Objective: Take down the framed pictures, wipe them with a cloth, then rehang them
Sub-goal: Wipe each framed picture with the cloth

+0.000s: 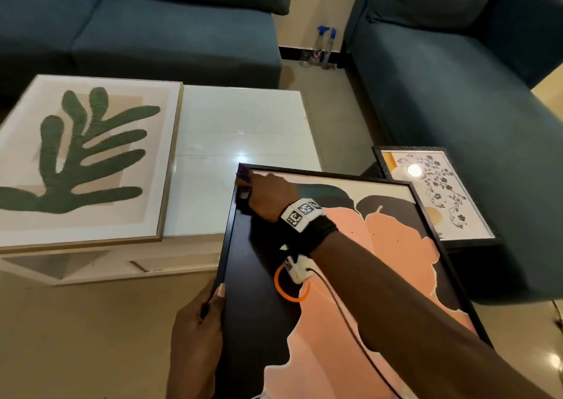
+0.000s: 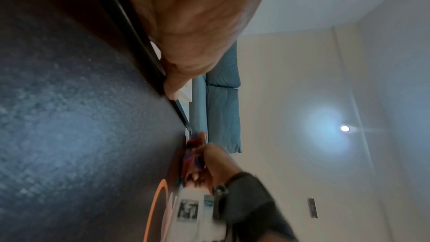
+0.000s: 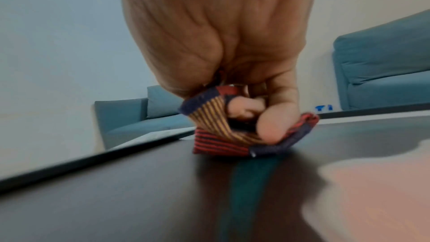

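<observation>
A black-framed picture with pink and dark shapes lies tilted in front of me. My left hand grips its left edge, thumb on the glass; the left wrist view shows the thumb on the frame rim. My right hand holds a folded striped cloth and presses it on the glass near the picture's far left corner, where the cloth peeks out purple. A green-leaf picture in a light frame lies on the white table.
A small floral picture in a black frame lies at the right, beside the blue sofa. Another blue sofa runs behind the table. Two spray bottles stand on the floor between the sofas.
</observation>
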